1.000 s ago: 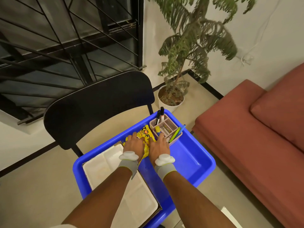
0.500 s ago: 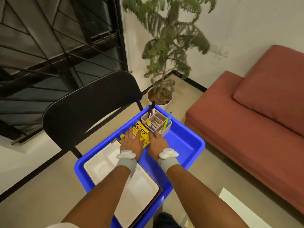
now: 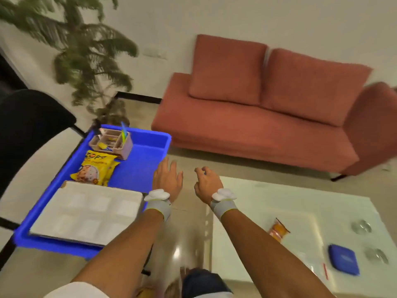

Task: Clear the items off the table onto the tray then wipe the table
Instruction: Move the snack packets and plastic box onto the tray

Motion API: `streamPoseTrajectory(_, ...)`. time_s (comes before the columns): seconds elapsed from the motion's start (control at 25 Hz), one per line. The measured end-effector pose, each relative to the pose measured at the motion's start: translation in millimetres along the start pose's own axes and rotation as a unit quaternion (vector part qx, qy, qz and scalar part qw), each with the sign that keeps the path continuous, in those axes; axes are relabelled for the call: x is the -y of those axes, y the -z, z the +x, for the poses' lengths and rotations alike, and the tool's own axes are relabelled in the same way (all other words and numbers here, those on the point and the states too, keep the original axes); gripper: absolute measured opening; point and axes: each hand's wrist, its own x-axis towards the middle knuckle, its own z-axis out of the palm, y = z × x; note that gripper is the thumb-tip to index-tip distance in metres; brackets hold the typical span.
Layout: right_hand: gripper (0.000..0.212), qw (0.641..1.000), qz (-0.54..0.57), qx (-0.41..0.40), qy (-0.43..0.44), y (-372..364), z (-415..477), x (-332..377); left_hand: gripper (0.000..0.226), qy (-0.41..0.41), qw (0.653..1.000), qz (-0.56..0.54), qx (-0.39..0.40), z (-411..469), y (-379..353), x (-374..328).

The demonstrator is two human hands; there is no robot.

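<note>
The blue tray (image 3: 141, 168) sits at the left, holding a yellow snack packet (image 3: 95, 168), a pink pen organizer (image 3: 112, 143) and a white compartment plate (image 3: 86, 211). My left hand (image 3: 167, 179) hovers over the tray's right edge, fingers spread, holding nothing. My right hand (image 3: 207, 181) hangs between tray and table with loosely curled fingers, empty. On the white glass table (image 3: 279, 203) at the right lie a small orange snack packet (image 3: 278, 229), a blue cloth (image 3: 343, 262) and a clear plastic wrapper (image 3: 309, 259) with a red strip.
A red sofa (image 3: 268, 117) stands behind the table. A black chair (image 3: 25, 134) is at the left under the tray, and a potted plant (image 3: 86, 52) behind it. My knee (image 3: 202, 282) shows at the bottom. The view is motion-blurred.
Both hands let go of the yellow packet in the tray and pulled back to the right. My view swung right, bringing the table and its items into sight.
</note>
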Motion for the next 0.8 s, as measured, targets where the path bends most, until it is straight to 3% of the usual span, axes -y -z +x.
streamPoseTrajectory(0.04,0.045,0.998,0.011,-0.010,-0.056,5.0,-26.0,-41.2,0.045,-0.053,0.998,-0.016,0.003,-5.3,-17.4,-38.6)
streamPoseTrajectory(0.32,0.048,0.954,0.077,-0.032,-0.289,21.1,-134.5,-214.7,0.045,-0.194,0.976,-0.024,0.099,-41.7,-98.1,-198.7)
streamPoseTrajectory(0.48,0.044,0.935,0.103,-0.029,-0.339,17.1,-185.2,-290.7,0.043,-0.234,0.962,-0.024,0.140,-70.7,-153.4,-269.7)
streamPoseTrajectory(0.6,0.044,0.931,0.100,-0.020,-0.351,5.3,-227.3,-366.6,0.043,-0.240,0.949,-0.003,0.206,-98.2,-203.7,-338.6)
streamPoseTrajectory(0.8,0.042,0.906,0.177,0.026,-0.384,-38.4,-253.9,-472.6,0.038,-0.155,0.945,0.017,0.288,-126.4,-301.5,-393.0)
